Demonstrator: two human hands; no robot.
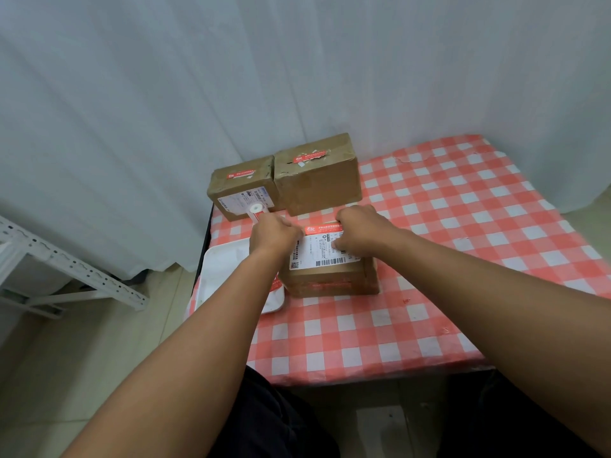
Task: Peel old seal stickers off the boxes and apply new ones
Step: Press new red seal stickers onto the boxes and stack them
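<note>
A brown cardboard box (330,276) with a white shipping label stands near me on the checked table. A red seal sticker (322,229) lies along its top far edge. My left hand (272,234) grips a white and red sticker roll (256,211) at the box's left end. My right hand (358,231) rests with curled fingers on the sticker's right end, on top of the box. Two more brown boxes stand behind: a left box (243,193) with a red sticker and a right box (317,176) with a torn red sticker.
A white tray (220,276) sits at the table's left edge beside the near box. The red and white checked tablecloth (446,226) stretches to the right. A white curtain hangs behind. A white metal rack (66,266) stands on the floor at left.
</note>
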